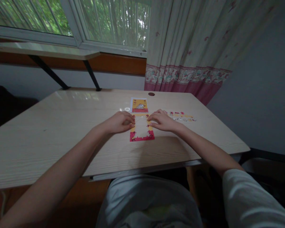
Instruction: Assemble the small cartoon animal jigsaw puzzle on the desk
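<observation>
Pale wood-grain worktop [68, 136], seen from above. Near its middle lies a rectangular jigsaw border [142, 138], yellow along the upper part and sides, red-pink at the near end, with small dark and red figures printed on it. Its inner edge is knobbed and notched along the near side; a pale surface shows in the middle.

Bare left-hand grip [123, 122]: at the border's left side, fingers bent, fingertips on the yellow strip, thumb lower than the fingers. Bare right-hand grip [161, 120]: at the right side, palm down, fingers reaching leftward onto the strip. Both touch the border; neither is clenched into a fist. Cannot tell whether either pinches the card or merely rests on it.

Just beyond the border's far edge: a yellow-and-red picture card with a white margin [139, 105], showing a white animal figure. The gap between the two is too narrow to judge for contact. Left of the card, a small whitish ring-shaped item [127, 109]; material unclear.

Right of the right-hand grip: loose red, yellow and white puzzle pieces [182, 117], spread in rough rows, partly behind the hand; count not readable.

Far edge of worktop: round brown cable hole [151, 94]. Behind, a cream floral curtain with a pink hem [180, 47] hangs beside a light-framed window [114, 23].
</observation>
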`<state>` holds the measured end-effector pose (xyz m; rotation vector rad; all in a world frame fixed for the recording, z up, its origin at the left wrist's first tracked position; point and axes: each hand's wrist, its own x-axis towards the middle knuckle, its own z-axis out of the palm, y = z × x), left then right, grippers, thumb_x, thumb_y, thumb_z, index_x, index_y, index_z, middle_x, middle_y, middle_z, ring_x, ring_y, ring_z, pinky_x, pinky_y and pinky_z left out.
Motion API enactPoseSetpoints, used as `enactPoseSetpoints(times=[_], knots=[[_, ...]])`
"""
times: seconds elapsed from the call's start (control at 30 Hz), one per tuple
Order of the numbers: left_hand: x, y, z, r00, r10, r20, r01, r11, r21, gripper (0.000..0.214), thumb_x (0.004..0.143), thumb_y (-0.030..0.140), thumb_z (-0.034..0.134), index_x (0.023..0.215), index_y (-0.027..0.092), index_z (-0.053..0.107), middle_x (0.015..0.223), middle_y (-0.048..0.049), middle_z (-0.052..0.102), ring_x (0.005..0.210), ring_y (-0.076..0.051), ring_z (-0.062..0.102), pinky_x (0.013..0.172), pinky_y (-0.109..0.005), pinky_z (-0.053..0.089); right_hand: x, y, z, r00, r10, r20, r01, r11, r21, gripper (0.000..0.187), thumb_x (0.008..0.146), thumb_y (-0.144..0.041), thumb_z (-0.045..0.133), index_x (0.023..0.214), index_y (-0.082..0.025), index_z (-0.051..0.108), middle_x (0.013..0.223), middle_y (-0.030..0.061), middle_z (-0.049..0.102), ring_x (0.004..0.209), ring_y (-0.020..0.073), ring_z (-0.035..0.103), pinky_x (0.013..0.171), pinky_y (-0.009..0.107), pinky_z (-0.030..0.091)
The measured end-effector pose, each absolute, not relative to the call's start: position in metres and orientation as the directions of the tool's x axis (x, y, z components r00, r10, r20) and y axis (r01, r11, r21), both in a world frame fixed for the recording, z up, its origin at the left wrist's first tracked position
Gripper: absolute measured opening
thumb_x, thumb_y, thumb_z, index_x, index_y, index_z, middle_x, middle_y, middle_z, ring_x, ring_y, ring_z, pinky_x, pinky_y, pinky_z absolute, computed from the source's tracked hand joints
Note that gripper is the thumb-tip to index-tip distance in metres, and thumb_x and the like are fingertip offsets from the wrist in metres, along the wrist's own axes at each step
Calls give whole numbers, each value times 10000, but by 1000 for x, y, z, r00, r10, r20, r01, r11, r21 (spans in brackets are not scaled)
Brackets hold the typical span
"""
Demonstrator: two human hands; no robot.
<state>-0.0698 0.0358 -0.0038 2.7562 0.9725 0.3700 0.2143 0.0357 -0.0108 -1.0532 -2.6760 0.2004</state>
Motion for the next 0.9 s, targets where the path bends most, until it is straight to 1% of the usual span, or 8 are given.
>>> enactPoseSetpoints(times=[0.1,0.27,0.37,0.43,0.5,0.7,0.8,0.9], knots=[[-69,35,-3,774,619,133,568,-772,286,318,855,392,507,945,194,739,1038,-94,730,982,-220,666,930,-364,500,215,34,-7,-747,644,165,607,762,-227,332,901,-450,560,1072,-209,710,1098,85,710,1060,266,497,915,406,305],[-68,34,-1,767,636,83,588,-750,304,298,849,371,510,952,204,733,1068,-89,720,981,-210,665,915,-348,506,214,33,-5,-777,613,144,580,785,-217,323,909,-440,550,1036,-196,718,1066,85,716,1026,254,528,929,407,304],[-68,32,0,765,638,83,589,-746,311,320,854,383,507,975,184,726,1091,-109,711,1006,-221,660,928,-355,499,213,32,-5,-783,605,144,579,794,-185,338,905,-446,555,1059,-187,709,1113,98,702,1060,261,532,946,414,306],[-68,32,-1,762,640,99,587,-747,311,347,842,416,539,1023,178,714,1125,-121,700,1069,-242,640,967,-376,479,212,30,-5,-786,601,147,578,798,-168,383,884,-473,581,1102,-179,693,1198,112,670,1108,274,523,956,416,312],[-69,33,-4,756,646,106,591,-743,315,375,821,439,578,1072,188,698,1159,-118,689,1127,-255,616,999,-392,456,211,29,-5,-783,606,139,586,794,-163,423,866,-497,600,1135,-179,677,1236,113,653,1126,280,521,960,418,319],[-70,34,-6,741,669,62,614,-711,342,335,827,399,575,1069,199,690,1176,-98,685,1102,-228,631,983,-370,468,210,28,-4,-772,625,113,606,778,-166,423,868,-518,590,1115,-186,674,1153,94,688,1073,276,540,957,416,326],[-69,32,-3,742,668,47,619,-711,332,356,831,403,557,1062,167,690,1184,-124,679,1098,-236,635,979,-360,471,210,27,-3,-770,630,102,614,775,-150,421,874,-522,577,1110,-187,672,1143,93,688,1071,278,541,964,418,325],[-66,28,0,745,666,48,625,-720,302,431,832,455,552,1097,138,673,1194,-152,668,1134,-264,617,996,-371,455,209,25,-3,-761,641,102,627,766,-142,465,872,-545,565,1151,-183,651,1194,99,667,1104,294,529,986,434,322]])
